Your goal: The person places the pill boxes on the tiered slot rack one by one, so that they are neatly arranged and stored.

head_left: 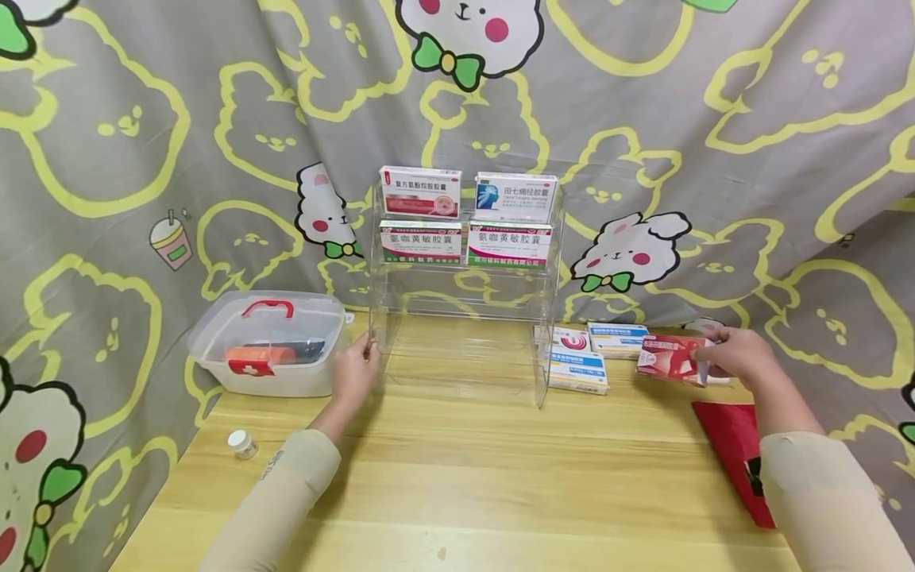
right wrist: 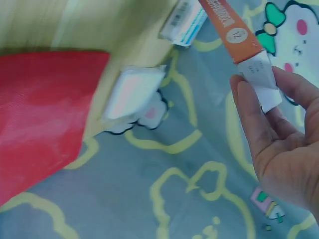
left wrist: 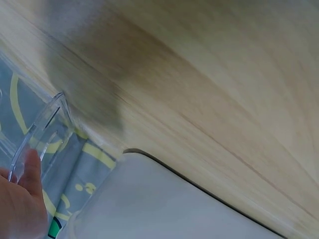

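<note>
A clear acrylic stepped rack (head_left: 465, 318) stands at the back of the wooden table (head_left: 457, 477), with several medicine boxes (head_left: 420, 193) on its upper tiers. My left hand (head_left: 355, 369) holds the rack's left side wall (left wrist: 42, 132) with fingers on its edge. My right hand (head_left: 736, 355) grips a red medicine box (head_left: 672, 357) by its end, just above the table at the right. In the right wrist view, the fingers (right wrist: 259, 114) pinch the box's white flap (right wrist: 256, 69).
A clear first-aid case (head_left: 272, 342) with a red handle sits left of the rack. A small white-capped jar (head_left: 243, 443) stands near the left edge. Three more boxes (head_left: 593, 357) lie right of the rack. A red bag (head_left: 739, 453) lies at the right edge.
</note>
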The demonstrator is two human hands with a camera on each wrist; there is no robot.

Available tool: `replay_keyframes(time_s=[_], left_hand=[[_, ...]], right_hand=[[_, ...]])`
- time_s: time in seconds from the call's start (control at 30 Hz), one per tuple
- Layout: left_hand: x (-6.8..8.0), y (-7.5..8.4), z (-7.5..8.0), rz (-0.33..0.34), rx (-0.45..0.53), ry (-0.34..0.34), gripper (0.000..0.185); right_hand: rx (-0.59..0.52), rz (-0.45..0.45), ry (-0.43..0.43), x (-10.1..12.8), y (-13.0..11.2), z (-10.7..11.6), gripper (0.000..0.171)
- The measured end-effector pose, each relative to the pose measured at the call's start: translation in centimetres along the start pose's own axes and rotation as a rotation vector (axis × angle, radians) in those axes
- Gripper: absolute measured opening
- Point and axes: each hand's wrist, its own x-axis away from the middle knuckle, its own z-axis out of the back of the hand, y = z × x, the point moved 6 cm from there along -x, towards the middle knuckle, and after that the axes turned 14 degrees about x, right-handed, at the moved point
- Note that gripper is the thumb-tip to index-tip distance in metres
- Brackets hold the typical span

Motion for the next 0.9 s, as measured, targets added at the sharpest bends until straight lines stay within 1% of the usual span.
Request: replay_keyframes(time_s=[0.1,0.2,0.27,0.37,0.57,0.63,0.7,0.8,0.9], left_hand=[[0.0,0.1,0.1,-0.002,-0.004,0.009,0.011],[0.0,0.1,0.1,0.000,-0.006,0.011,0.011],[0.0,0.1,0.2,0.007,-0.007,0.007,0.012],[0.0,0.1,0.2,0.015,-0.010,0.001,0.015],[-0.1,0.1,0.2,0.009,0.004,0.008,0.018],[-0.1,0.0,0.2,0.006,0.003,0.006,0.017],[-0.1,0.0,0.1,0.004,0.001,0.001,0.017],[-0.1,0.0,0.1,0.001,0.001,-0.004,0.018],[-0.1,-0.1,0.0,0.002,0.000,-0.005,0.019]], right_hand=[[0.015,0.014,0.059,0.3,-1.4,0.7,0.052],[-0.027,0.018,0.095,0.6,-2.8,1.3,0.053],[-0.078,0.016,0.107,1.0,-3.7,1.8,0.056],[-0.154,0.025,0.113,1.8,-5.0,2.7,0.064],[-0.153,0.047,0.112,3.3,-7.6,4.0,0.074],[-0.148,0.066,0.127,3.7,-8.6,4.5,0.076],[-0.170,0.095,0.147,4.1,-9.6,4.9,0.076],[-0.185,0.152,0.184,4.7,-11.2,5.5,0.073],[-0.209,0.201,0.197,5.2,-12.7,5.9,0.071]])
